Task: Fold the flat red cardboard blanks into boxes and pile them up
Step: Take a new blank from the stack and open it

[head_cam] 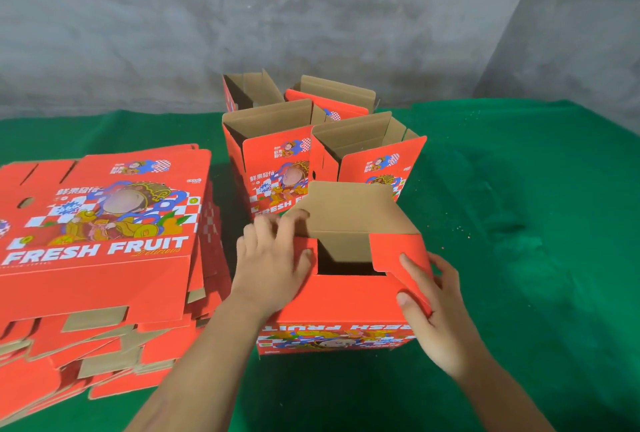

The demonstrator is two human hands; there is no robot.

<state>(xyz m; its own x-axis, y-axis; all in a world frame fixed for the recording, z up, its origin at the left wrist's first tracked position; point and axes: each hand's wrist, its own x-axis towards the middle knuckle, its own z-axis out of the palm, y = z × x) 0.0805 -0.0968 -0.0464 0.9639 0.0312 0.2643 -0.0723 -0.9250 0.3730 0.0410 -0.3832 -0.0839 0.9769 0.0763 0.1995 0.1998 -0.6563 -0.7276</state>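
We see a green cloth over the whole table, with a grey wall behind it. On the left lies a thick stack of flat red blanks, printed "FRESH FRUIT". At the far middle stand four folded boxes, open tops up, set close together. Nearest us sits the box being worked, its print upside down to us and its end flaps partly folded in. Our left hand presses flat, fingers spread, on the left flap. Our right hand pinches the right flap between thumb and fingers.
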